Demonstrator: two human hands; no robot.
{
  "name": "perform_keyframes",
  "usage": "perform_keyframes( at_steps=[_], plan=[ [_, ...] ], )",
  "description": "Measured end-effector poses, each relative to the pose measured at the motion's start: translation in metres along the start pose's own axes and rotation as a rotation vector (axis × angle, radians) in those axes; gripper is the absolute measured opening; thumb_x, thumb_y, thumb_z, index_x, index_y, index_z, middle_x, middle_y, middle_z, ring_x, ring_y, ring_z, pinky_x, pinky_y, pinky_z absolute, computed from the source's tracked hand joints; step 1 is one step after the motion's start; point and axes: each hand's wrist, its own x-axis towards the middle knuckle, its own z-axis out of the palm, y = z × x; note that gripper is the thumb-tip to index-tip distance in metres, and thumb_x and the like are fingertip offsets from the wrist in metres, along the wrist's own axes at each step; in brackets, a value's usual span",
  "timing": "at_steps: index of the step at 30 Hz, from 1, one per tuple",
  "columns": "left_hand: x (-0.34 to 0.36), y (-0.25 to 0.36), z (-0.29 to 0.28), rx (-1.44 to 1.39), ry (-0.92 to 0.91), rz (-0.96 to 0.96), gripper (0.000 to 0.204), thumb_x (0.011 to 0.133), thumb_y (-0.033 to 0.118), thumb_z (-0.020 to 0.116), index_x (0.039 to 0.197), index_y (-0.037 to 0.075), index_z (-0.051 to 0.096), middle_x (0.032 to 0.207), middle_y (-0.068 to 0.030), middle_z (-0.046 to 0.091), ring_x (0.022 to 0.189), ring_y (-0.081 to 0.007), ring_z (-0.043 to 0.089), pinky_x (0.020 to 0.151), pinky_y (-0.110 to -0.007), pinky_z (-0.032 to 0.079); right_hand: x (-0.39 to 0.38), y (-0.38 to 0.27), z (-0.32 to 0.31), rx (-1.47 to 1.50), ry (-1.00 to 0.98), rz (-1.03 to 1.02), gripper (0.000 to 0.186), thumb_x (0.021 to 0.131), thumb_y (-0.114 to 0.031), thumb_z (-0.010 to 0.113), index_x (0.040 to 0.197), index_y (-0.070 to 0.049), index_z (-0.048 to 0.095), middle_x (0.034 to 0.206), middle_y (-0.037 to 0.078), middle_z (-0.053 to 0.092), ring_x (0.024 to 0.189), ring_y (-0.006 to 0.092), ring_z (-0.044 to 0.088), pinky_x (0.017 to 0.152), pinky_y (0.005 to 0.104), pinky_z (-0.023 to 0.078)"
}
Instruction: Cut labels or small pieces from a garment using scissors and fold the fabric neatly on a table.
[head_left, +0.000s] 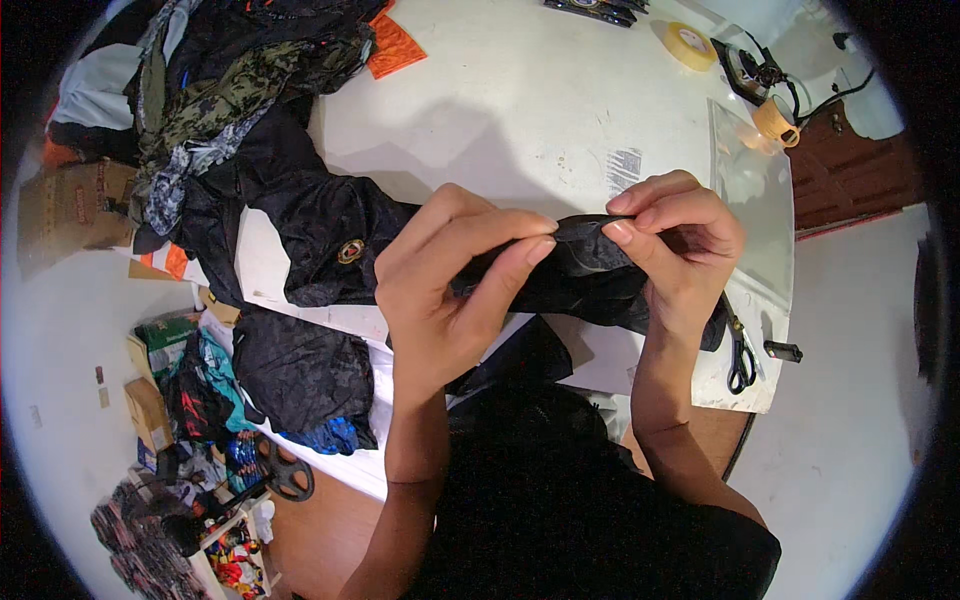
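A black garment (350, 215) with a small round emblem lies across the white table. Its cloth runs from the pile at the left to beneath both hands. Between my hands a dark edge of the cloth (578, 230) is stretched and raised a little over the table. My left hand (440, 285) pinches one end of that edge between thumb and forefinger. At the other end my right hand (682, 240) grips it the same way, its other fingers curled. Below my right hand, the cloth hangs toward the table's near edge.
Scissors with black handles (740, 362) lie at the table's right corner, beside a small black object (783, 351). A tape roll (690, 46) and a clear plastic sheet (750, 200) are farther back. Piled clothes (250, 75) and a cardboard box (75, 215) stand at the left.
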Motion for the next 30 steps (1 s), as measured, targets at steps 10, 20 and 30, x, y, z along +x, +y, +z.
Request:
perform_keyframes(
  at_steps=[10,20,30],
  plan=[
    [-0.01,-0.005,-0.001,0.13,0.017,0.199,0.022,0.065,-0.008,0.076,0.086,-0.001,0.072,0.076,-0.0071,0.06,0.069,-0.0185,0.056,0.062,-0.028,0.044,-0.002,0.004,0.0,-0.063,-0.003,-0.087,0.017,0.073,0.01,0.075,0.081,0.0,0.065,0.087,0.016,0.069,0.08,0.0193,0.067,0.071,0.0283,0.056],
    [-0.034,-0.051,0.012,0.264,-0.162,-0.162,0.022,0.076,0.007,0.077,0.094,0.002,0.065,0.089,-0.012,0.063,0.084,-0.0243,0.062,0.077,-0.032,0.048,0.006,0.015,-0.005,-0.112,0.138,0.061,0.01,0.079,0.008,0.07,0.083,0.0,0.066,0.093,0.012,0.069,0.076,0.0104,0.061,0.069,0.0212,0.048],
    [-0.129,-0.11,-0.075,0.729,0.122,-0.459,0.03,0.08,0.019,0.076,0.104,0.004,0.067,0.117,-0.0174,0.061,0.113,-0.0367,0.053,0.094,-0.044,0.043,-0.052,0.094,-0.057,-0.772,-0.365,0.642,0.12,0.058,-0.048,0.089,0.147,0.003,0.026,0.149,0.035,0.027,0.14,0.0417,0.028,0.114,0.0409,0.027]
  ],
)
